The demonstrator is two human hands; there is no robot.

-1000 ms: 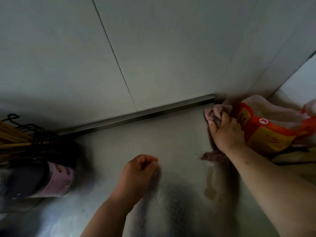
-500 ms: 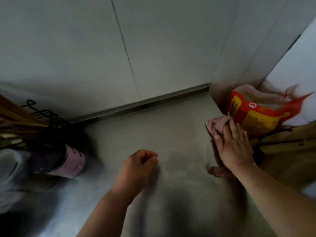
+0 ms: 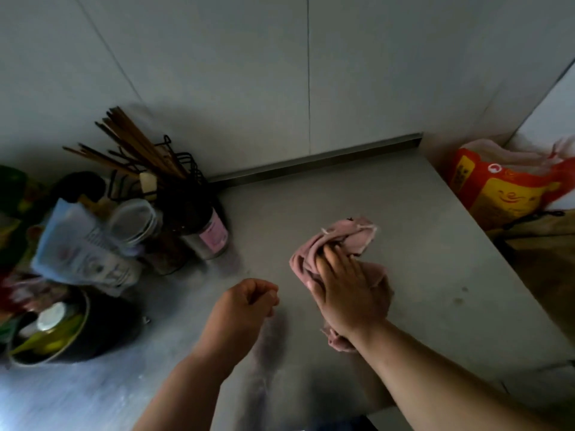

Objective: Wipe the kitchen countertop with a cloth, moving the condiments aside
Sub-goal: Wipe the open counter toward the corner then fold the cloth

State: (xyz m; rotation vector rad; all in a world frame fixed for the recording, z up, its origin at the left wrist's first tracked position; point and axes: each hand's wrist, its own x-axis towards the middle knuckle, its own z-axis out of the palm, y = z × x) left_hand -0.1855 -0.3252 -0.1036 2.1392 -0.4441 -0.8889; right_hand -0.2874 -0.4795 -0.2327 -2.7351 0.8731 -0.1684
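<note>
At the far left of the grey desk [image 3: 420,213], condiments [image 3: 93,244] crowd together beside a wire holder of chopsticks [image 3: 137,144] and a pink-labelled can [image 3: 211,237]. Nearer the middle, the left hand [image 3: 245,309] hovers as a loose fist, fingers curled shut on nothing, forearm angled inward. Just right of it, the right hand [image 3: 348,287] presses palm-down, fingers gripping the crumpled pink cloth [image 3: 339,237] against the desk. An orange bag [image 3: 497,191] stands in the right corner.
</note>
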